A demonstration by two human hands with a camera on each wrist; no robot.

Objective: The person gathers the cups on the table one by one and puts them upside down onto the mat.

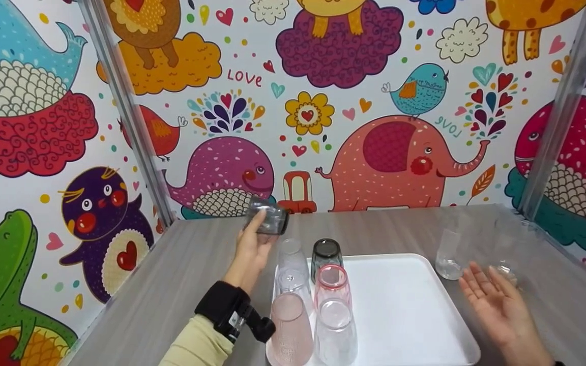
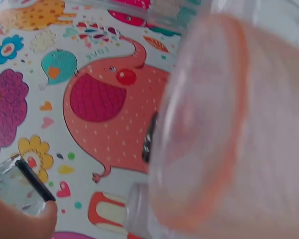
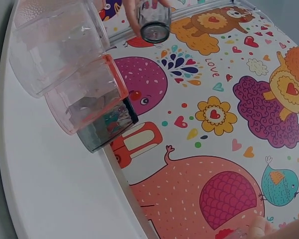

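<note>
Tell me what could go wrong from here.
The dark glass is held tilted in the left hand, so it might slip and drop.

The black wrist camera appears close to the pink glass on the tray; an arm movement could knock that glass into its neighbours.

The right hand is open near a clear glass and might tip it.

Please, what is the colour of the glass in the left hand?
The glass is dark grey and see-through; the head view shows it best.
</note>
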